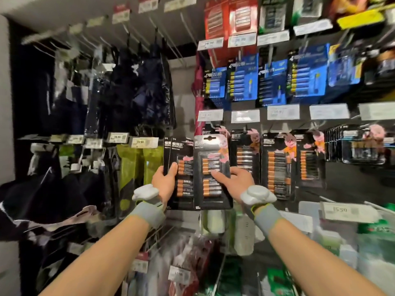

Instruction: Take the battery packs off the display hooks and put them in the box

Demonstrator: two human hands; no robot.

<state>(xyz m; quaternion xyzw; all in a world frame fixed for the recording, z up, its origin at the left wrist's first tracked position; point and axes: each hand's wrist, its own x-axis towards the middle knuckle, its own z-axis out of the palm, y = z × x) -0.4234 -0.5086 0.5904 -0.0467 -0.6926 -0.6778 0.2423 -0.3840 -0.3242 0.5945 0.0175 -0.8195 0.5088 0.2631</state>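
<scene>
centre frame: left hand [164,181] grips battery pack stack [181,154] by its left edge, thumb on front. right hand [236,180] pinches front pack [211,150], overlapping the stack's right side. hanging packs [277,165] just right.

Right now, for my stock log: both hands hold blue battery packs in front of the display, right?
Wrong colour: the left hand and right hand hold black battery packs, not blue. The blue packs hang on the row above. The head view shows it.
</scene>
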